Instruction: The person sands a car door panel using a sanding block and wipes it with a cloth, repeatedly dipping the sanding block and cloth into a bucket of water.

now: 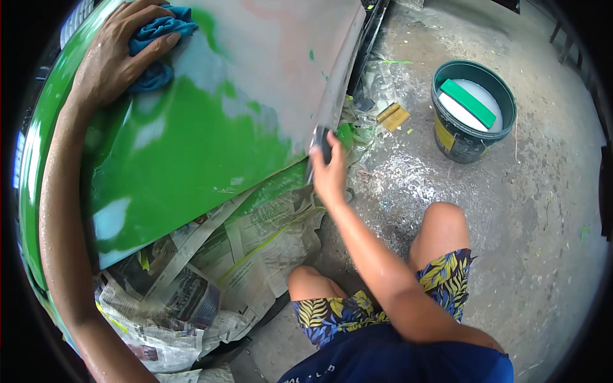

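Observation:
At the upper left, my left hand (112,60) is closed on a wet, bunched blue cloth (163,29), pressed on the car body panel (185,140). That panel is bright green, with large bare patches of pale grey and pinkish undercoat. My right hand (331,175) grips a dark sanding block (324,143) at the panel's right edge. Motion blurs the block, and its working face is hidden. Water drops show on my left arm.
Newspaper masking (185,300) hangs below the panel. On the wet, stained floor (536,255), a dark bucket (460,143) of cloudy liquid stands at right, a green block (469,104) in it. A yellowish-brown piece (393,117) and plastic scraps lie near the panel. My bent knees are below.

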`<state>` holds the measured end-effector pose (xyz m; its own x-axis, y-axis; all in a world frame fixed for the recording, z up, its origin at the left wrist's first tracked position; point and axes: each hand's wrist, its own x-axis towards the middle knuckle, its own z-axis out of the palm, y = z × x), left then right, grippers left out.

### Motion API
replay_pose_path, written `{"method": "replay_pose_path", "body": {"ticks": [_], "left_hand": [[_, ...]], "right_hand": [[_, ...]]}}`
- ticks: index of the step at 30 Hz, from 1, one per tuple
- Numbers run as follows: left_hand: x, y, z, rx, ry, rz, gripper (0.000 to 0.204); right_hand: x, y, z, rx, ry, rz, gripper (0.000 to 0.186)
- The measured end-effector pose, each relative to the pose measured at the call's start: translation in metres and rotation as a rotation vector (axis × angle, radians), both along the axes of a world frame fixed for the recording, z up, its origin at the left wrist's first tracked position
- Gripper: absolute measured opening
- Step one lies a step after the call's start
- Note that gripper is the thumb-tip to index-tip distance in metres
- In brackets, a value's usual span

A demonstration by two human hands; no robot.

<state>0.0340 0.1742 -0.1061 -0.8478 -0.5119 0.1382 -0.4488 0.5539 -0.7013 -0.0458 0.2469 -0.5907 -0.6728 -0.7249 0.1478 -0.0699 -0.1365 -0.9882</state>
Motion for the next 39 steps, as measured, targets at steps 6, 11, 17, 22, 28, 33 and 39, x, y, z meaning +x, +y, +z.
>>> {"method": "replay_pose_path", "body": {"ticks": [6,11,17,22,28,33,39], "left_hand": [[0.002,-0.008,-0.003,0.008,0.002,-0.031,0.056],[0.0,-0.007,-0.004,-0.014,0.032,-0.03,0.059],[-0.018,0.014,-0.006,0.05,0.094,-0.045,0.053],[-0.02,0.017,-0.006,0.117,0.088,-0.06,0.048],[-0.024,0.019,-0.006,0.12,0.124,-0.069,0.048],[-0.016,0.017,-0.006,0.087,0.058,-0.064,0.047],[-0.02,0.018,-0.006,0.134,0.111,-0.056,0.046]], "right_hand": [[-0.038,-0.032,0.0,-0.003,-0.163,-0.034,0.052],[-0.006,0.01,0.01,-0.081,-0.026,-0.009,0.054],[0.018,0.023,0.009,-0.028,-0.04,0.013,0.058],[-0.018,-0.01,-0.011,-0.006,-0.179,0.002,0.056],[-0.023,-0.009,-0.017,-0.048,-0.179,0.0,0.052],[0.016,0.033,0.024,-0.028,-0.111,0.061,0.053],[-0.027,-0.01,-0.005,0.073,-0.167,0.056,0.056]]}}
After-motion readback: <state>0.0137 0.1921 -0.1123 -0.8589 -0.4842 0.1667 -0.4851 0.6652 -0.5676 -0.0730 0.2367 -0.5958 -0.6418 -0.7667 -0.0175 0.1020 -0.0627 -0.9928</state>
